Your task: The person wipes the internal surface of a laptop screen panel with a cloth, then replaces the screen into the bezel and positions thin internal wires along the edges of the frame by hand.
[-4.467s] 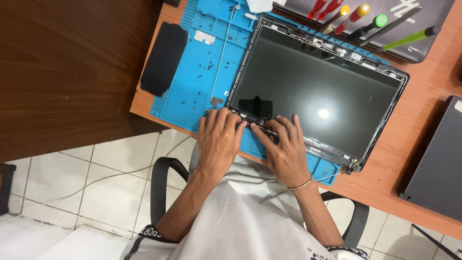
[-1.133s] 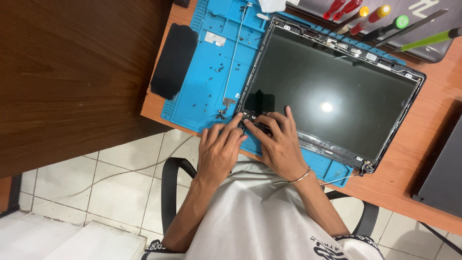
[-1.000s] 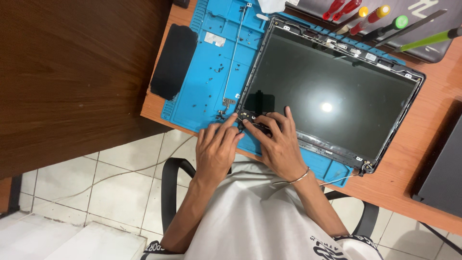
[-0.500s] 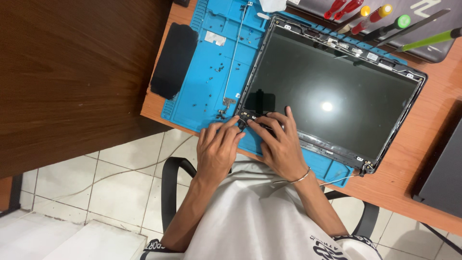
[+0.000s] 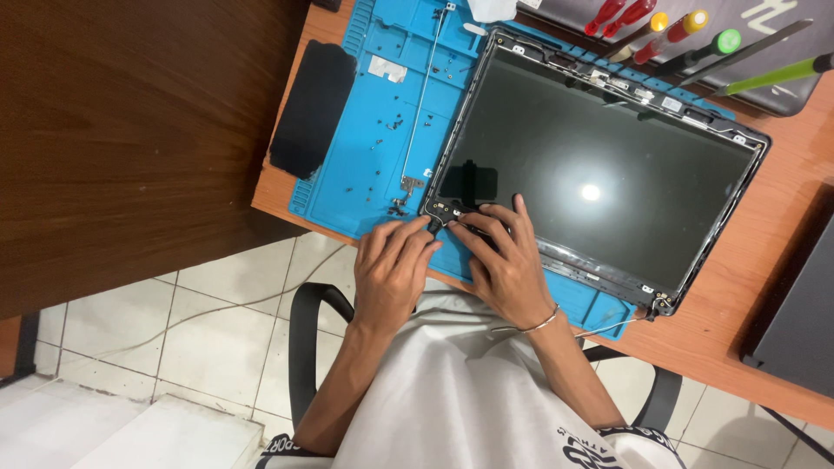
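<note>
- The worktop point(image 5: 782, 260) carries a blue mat point(image 5: 365, 165), and on the mat lies the screen panel point(image 5: 591, 165), glass up, the landmark for what follows.
- The panel's long axis runs from its near-left corner, just in front of the hands, away to the far-right corner; its short edges point toward the screwdrivers point(image 5: 669, 35) lying beyond its far edge.
- A dark flat slab point(image 5: 313, 108) lies well left of the panel, across the mat's left rim.
- A thin metal hinge rod point(image 5: 421, 95) lies on the mat just beside the panel's left edge, parallel to it, with loose screws point(image 5: 387, 130) scattered further left.
- The right hand point(image 5: 508, 265) rests on the panel's near edge, fingers point(image 5: 486, 221) spread and curled, tips pressing on the frame at the near-left corner.
- The left hand point(image 5: 391, 274) sits just left of that corner, on the mat; its fingers point(image 5: 417, 234) are bunched together toward a small dark part at the corner, but whether they pinch it I cannot tell.
- Both hands meet at this corner; the left is nearer the corner bracket point(image 5: 443, 210), which lies just ahead of its fingertips.
</note>
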